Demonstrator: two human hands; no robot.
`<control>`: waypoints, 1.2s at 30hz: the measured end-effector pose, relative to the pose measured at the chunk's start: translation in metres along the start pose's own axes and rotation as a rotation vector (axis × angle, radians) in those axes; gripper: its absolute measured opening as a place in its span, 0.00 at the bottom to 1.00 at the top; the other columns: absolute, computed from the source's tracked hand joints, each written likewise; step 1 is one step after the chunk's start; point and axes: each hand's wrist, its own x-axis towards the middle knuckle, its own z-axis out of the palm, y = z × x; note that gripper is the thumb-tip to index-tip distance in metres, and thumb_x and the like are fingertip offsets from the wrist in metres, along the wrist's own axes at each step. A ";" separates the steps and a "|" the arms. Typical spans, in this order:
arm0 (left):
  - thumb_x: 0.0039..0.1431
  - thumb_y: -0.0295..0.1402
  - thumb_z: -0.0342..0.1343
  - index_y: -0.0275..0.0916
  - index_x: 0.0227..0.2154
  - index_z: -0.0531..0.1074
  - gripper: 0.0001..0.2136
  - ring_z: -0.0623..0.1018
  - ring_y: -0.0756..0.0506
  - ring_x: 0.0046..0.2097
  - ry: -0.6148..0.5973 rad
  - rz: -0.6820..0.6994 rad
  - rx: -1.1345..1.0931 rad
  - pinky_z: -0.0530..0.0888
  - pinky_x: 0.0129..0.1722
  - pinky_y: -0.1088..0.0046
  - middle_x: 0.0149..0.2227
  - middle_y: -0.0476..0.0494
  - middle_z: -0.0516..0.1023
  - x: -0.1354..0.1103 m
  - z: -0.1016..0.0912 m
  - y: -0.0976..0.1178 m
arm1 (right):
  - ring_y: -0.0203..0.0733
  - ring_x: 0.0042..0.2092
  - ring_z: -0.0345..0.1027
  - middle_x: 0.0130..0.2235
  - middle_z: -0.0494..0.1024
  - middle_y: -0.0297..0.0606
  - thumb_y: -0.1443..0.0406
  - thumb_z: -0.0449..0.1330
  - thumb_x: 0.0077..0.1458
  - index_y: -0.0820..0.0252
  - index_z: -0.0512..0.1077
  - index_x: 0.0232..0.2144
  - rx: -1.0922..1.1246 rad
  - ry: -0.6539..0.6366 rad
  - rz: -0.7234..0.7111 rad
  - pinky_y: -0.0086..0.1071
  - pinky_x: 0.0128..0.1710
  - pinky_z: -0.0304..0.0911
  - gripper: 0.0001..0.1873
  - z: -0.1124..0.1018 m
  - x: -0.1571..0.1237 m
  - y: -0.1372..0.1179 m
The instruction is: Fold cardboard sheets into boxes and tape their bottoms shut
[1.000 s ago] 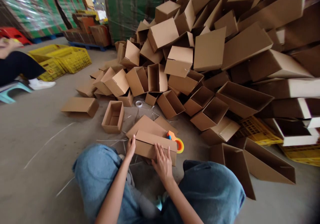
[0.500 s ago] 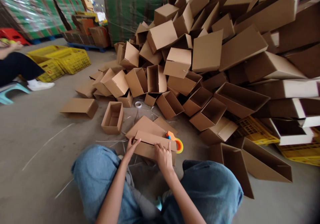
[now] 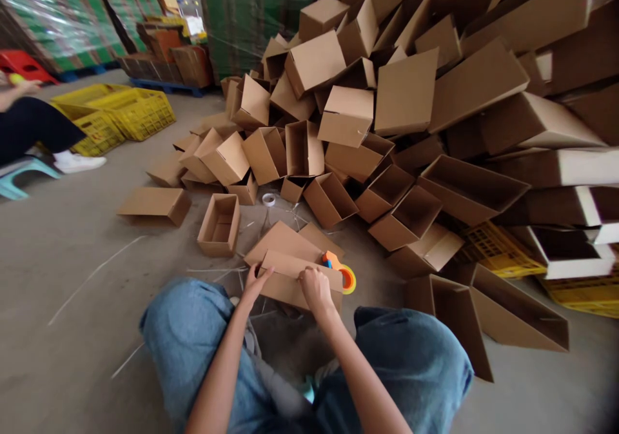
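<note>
A brown cardboard box (image 3: 281,289) lies between my knees, its top flap (image 3: 294,266) folded across it. My left hand (image 3: 257,283) grips the left end of this box, thumb on top and fingers at the side. On the upper face, near the middle, rests my right hand (image 3: 316,290) with its fingers curled tightly at the flap's edge; whatever they pinch is too small or hidden to name. An orange tape dispenser (image 3: 334,261) with a yellow roll sits just beyond the box's right end. Flat cardboard (image 3: 280,239) lies behind the box.
A tall heap of open cardboard boxes (image 3: 316,63) fills the back and right. One open box (image 3: 218,226) stands at front left, near a white tape roll (image 3: 268,199). Yellow crates (image 3: 138,115) and a seated person's leg (image 3: 46,128) are at left. Loose strips litter the floor.
My right hand's raised index finger has curled in, and the hand is now closed on the box top. My left hand keeps its hold. The view has shifted slightly.
</note>
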 end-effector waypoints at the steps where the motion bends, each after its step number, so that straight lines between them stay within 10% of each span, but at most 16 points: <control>1: 0.36 0.45 0.70 0.37 0.39 0.73 0.27 0.78 0.40 0.46 0.001 -0.002 0.005 0.73 0.47 0.66 0.45 0.35 0.79 0.000 0.000 0.001 | 0.46 0.41 0.75 0.38 0.79 0.49 0.74 0.49 0.59 0.65 0.77 0.36 -0.003 -0.015 0.008 0.31 0.37 0.66 0.16 -0.002 0.002 0.000; 28: 0.35 0.42 0.70 0.36 0.36 0.72 0.24 0.79 0.42 0.40 0.082 0.018 0.098 0.73 0.42 0.68 0.39 0.39 0.80 0.013 0.003 -0.008 | 0.50 0.42 0.76 0.39 0.78 0.55 0.79 0.49 0.55 0.71 0.75 0.39 -0.059 -0.079 -0.049 0.36 0.38 0.67 0.16 0.000 0.040 -0.010; 33: 0.39 0.44 0.68 0.35 0.39 0.72 0.24 0.79 0.41 0.43 0.042 0.040 0.126 0.73 0.43 0.68 0.42 0.36 0.80 0.013 0.002 -0.007 | 0.50 0.50 0.69 0.47 0.75 0.48 0.70 0.53 0.57 0.61 0.72 0.44 0.181 0.287 -0.086 0.43 0.50 0.61 0.14 0.034 0.001 0.018; 36: 0.44 0.44 0.65 0.35 0.39 0.72 0.22 0.79 0.38 0.44 0.034 0.072 0.244 0.73 0.44 0.65 0.42 0.36 0.80 0.012 0.001 -0.005 | 0.54 0.57 0.61 0.57 0.67 0.54 0.58 0.53 0.58 0.64 0.63 0.55 0.495 0.560 0.158 0.47 0.54 0.59 0.26 0.078 -0.020 0.054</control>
